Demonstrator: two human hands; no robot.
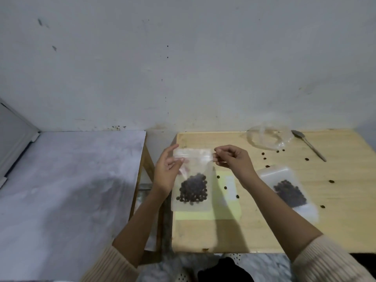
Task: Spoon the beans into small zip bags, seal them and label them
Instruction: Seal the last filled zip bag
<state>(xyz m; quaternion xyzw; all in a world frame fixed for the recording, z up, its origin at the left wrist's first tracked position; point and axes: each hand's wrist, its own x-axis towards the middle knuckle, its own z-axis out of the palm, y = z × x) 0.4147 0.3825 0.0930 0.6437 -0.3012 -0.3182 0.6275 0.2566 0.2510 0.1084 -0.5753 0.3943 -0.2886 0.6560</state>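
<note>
While left hand (165, 171) and right hand (234, 161) pinch its top, zip bag (201, 169) holds beans (193, 190), second filled bag (289, 190) on table (335, 220)

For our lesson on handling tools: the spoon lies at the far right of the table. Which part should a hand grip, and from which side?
Grip the spoon by its slim handle, near the free end that points to the near right of the table. Come from that side, probably with the right hand: the bowl lies beside the crumpled clear bag, crowding that end.
</note>
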